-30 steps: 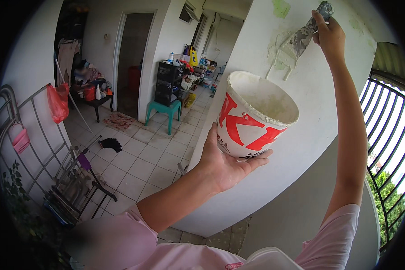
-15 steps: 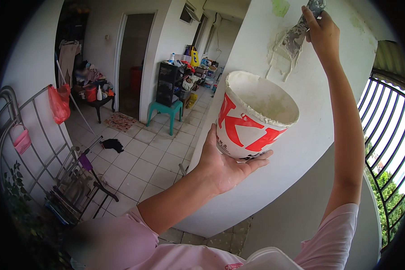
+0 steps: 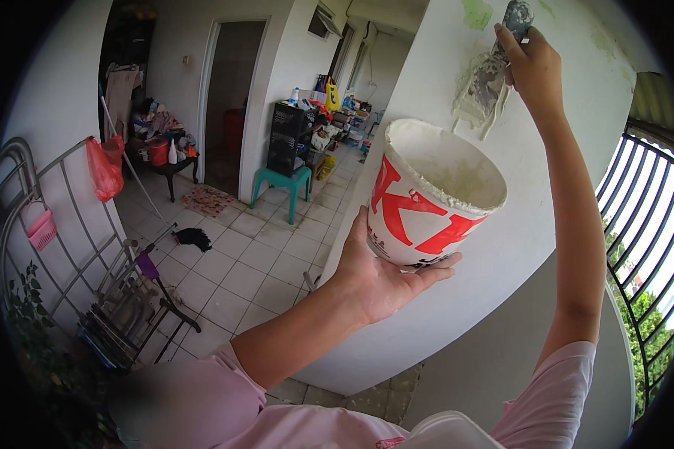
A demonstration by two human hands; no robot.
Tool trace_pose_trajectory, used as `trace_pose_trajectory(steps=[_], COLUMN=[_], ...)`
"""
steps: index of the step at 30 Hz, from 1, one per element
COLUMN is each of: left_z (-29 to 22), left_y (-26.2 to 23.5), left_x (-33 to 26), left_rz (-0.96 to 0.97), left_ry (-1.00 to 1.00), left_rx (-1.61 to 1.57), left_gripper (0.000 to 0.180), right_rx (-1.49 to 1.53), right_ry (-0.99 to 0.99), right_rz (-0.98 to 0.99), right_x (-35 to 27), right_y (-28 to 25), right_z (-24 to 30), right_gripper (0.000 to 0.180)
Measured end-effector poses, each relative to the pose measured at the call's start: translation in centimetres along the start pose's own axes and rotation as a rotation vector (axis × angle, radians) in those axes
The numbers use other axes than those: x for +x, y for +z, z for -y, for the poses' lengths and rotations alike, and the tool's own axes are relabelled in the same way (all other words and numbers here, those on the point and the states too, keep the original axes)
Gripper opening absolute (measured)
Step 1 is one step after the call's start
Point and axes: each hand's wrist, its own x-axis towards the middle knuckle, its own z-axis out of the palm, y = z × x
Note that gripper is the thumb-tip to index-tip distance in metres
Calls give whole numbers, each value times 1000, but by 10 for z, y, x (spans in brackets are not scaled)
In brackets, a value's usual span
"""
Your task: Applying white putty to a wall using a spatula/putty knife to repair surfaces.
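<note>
My left hand (image 3: pixel 374 284) holds up a white tub (image 3: pixel 464 176) with red lettering, palm under its base and thumb along its side. Pale putty coats the tub's inner wall and rim; its bottom is hidden. Higher up on the right, my right hand (image 3: pixel 535 71) is closed around the dark handle of a putty knife (image 3: pixel 487 81). The smeared blade lies against the white wall (image 3: pixel 528 217), over a patch of wet putty (image 3: pixel 469 112) with drips running below it. The tub is below this patch, apart from the knife.
A barred window (image 3: pixel 644 262) curves along the right. Across the tiled floor (image 3: pixel 240 280) stand a teal stool (image 3: pixel 281 176) with black drawers (image 3: pixel 286 138) on it, and a cluttered dark table (image 3: pixel 165 166). Metal frames (image 3: pixel 120 314), a mop (image 3: pixel 193 238) and a red plastic bag (image 3: pixel 105 168) are at left.
My right hand has moved the putty knife slightly left and down over the putty patch. The view has shifted a little; my left hand still supports the tub.
</note>
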Motion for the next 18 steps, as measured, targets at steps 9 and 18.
trace_pose_trajectory(steps=[9, 18], left_z=[5, 22], left_y=[-12, -98], left_x=[0, -14], left_rz=[2, 105], left_ry=[7, -135], left_rx=[-46, -204], left_gripper=[84, 94], right_rx=[288, 730], right_ry=[49, 175], right_rz=[-315, -593], right_x=[3, -233], right_y=[-57, -83], right_z=[14, 59], right_gripper=[33, 36])
